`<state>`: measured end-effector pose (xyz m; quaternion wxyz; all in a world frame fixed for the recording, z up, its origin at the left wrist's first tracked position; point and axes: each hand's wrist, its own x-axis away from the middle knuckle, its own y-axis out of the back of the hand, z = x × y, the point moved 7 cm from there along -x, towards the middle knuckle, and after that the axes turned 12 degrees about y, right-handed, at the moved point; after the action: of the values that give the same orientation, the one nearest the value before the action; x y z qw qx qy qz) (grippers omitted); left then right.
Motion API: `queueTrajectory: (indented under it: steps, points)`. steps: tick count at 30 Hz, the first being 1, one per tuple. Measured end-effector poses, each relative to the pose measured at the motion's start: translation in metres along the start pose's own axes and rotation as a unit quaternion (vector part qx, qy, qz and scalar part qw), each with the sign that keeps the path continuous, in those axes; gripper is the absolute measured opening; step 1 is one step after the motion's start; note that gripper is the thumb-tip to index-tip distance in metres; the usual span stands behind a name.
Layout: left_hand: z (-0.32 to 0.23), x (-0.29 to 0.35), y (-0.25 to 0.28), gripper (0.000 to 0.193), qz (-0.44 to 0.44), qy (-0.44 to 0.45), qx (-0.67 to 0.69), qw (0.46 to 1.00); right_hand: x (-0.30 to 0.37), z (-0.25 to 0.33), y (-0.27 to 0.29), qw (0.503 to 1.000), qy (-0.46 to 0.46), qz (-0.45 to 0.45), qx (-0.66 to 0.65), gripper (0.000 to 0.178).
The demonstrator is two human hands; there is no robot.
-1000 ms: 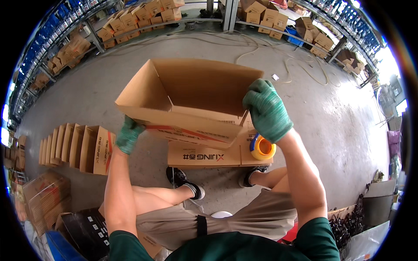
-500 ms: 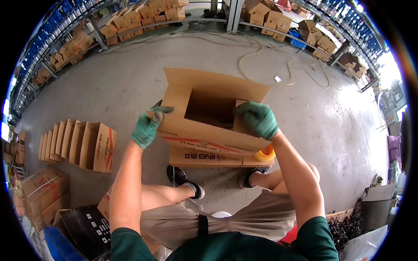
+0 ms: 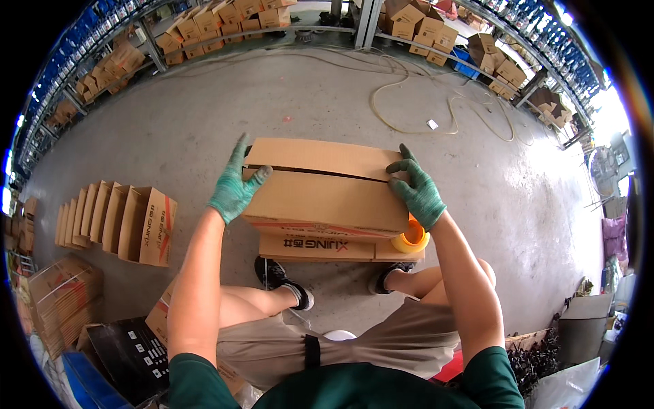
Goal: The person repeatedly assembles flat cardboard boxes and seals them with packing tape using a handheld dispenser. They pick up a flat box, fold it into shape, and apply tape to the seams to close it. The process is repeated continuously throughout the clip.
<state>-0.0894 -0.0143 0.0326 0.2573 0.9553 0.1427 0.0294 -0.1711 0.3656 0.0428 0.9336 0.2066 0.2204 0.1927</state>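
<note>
- A brown corrugated cardboard box [image 3: 325,194] sits in the middle of the view, resting on top of a second, flatter brown cardboard box with red print [image 3: 320,247] that lies on the grey concrete floor [image 3: 204,123].
- The top box's two flaps are folded down nearly flat, with a dark narrow seam between them running from left to right.
- The left hand [image 3: 234,189], in a green knitted glove, lies on the left end of the box, fingers spread and flat over the flap edge, thumb pointing along the near flap; it presses rather than grips.
- The right hand [image 3: 417,191], also in a green glove, rests on the right end of the box with fingers spread across the seam, palm down, not closed around anything.
- An orange roll of packing tape [image 3: 411,237] sits just under the right wrist, on the lower box at its right corner.
- The person's black shoes [image 3: 281,278] stand just behind the lower box, with bare knees and beige shorts nearer the camera.
- A row of flattened brown cardboard boxes standing on edge [image 3: 116,221] is on the floor to the left, well apart from the hands.
- A yellowish hose [image 3: 436,116] loops over the floor beyond the box.
- Metal shelves loaded with cardboard cartons [image 3: 225,20] line the far side.
</note>
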Motion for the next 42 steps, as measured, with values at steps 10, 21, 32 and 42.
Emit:
queueTrajectory:
  steps: [10,21,32,42]
  points:
    - [0.018,0.004,-0.017,0.051,0.049,0.127,0.058,0.989,0.000,0.008,-0.012,0.999,0.033,0.002,0.036,0.030]
    - [0.013,0.005,-0.016,0.051,0.064,0.104,0.004,0.993,0.114,-0.154,-0.050,0.782,-0.124,0.401,0.461,0.049]
    - [0.022,0.003,-0.012,0.050,0.046,0.085,-0.057,0.994,0.016,-0.021,0.084,0.968,-0.054,-0.164,-0.183,0.053]
    - [-0.007,0.008,-0.016,0.050,0.037,0.102,-0.181,0.977,-0.062,0.079,0.009,0.975,0.018,0.189,-0.116,0.050]
